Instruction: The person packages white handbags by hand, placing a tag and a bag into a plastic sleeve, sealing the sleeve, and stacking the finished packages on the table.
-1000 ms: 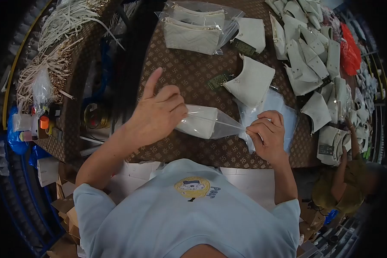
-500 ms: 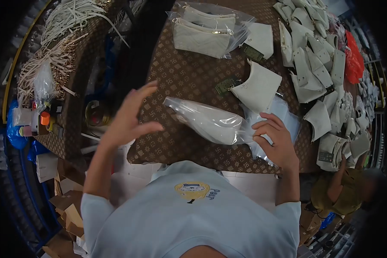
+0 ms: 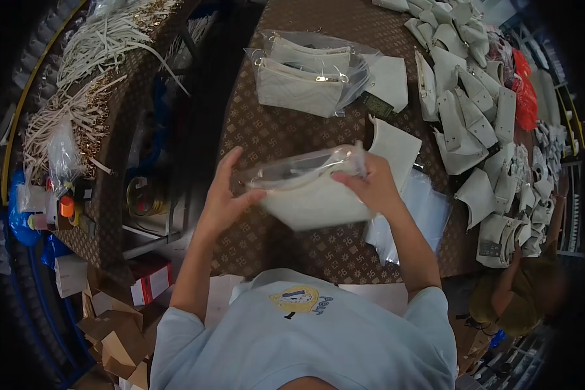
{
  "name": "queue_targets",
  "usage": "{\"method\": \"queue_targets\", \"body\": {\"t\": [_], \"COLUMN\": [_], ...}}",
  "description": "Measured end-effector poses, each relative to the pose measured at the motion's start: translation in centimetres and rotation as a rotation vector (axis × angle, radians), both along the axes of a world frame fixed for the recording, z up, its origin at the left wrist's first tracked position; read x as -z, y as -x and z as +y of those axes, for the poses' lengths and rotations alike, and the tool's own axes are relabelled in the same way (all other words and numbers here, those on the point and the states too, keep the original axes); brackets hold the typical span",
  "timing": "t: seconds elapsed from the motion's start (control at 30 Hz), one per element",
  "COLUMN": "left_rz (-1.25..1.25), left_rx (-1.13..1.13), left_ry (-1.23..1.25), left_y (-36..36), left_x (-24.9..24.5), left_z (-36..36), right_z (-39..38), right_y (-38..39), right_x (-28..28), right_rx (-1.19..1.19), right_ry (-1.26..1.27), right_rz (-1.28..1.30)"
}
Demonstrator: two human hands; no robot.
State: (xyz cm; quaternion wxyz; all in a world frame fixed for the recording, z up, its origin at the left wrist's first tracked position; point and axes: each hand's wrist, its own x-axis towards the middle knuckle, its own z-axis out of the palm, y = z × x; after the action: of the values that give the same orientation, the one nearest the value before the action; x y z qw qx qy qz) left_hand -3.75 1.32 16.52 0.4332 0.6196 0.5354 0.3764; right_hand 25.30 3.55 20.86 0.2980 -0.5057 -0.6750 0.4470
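Observation:
A white bag in clear plastic is lifted above the patterned brown table, somewhat blurred. My right hand grips its right upper end, thumb on the near face. At the bag's left end is my left hand, its fingers and thumb apart, the thumb by the bag's corner. Beyond them lie two plastic-wrapped white bags. An unwrapped white piece rests behind my right hand, and flat clear plastic sleeves lie under and beside my right forearm.
Many white bags are heaped on the right, near a red plastic bag. White straps cover the left table. Cardboard boxes stand at lower left. Another person is at the lower right.
The wrapped bag was lying on the table and is now raised and turned, its zipper edge up. My right hand has moved left and taken hold of it; my left hand has moved in to its left end.

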Motion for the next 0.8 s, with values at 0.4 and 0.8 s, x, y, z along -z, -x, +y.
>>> {"method": "queue_targets", "body": {"t": [0.4, 0.8], "left_rz": [0.227, 0.289], "left_rx": [-0.201, -0.159], "left_ry": [-0.093, -0.104], "left_y": [-6.4, -7.8], "left_x": [11.1, 10.5], "left_z": [12.2, 3.8], "right_z": [12.5, 0.0], "right_y": [-0.9, -7.9], "right_x": [12.9, 15.0], "right_rx": [0.154, 0.246], "right_ry": [0.021, -0.375], "right_rz": [0.351, -1.103]}}
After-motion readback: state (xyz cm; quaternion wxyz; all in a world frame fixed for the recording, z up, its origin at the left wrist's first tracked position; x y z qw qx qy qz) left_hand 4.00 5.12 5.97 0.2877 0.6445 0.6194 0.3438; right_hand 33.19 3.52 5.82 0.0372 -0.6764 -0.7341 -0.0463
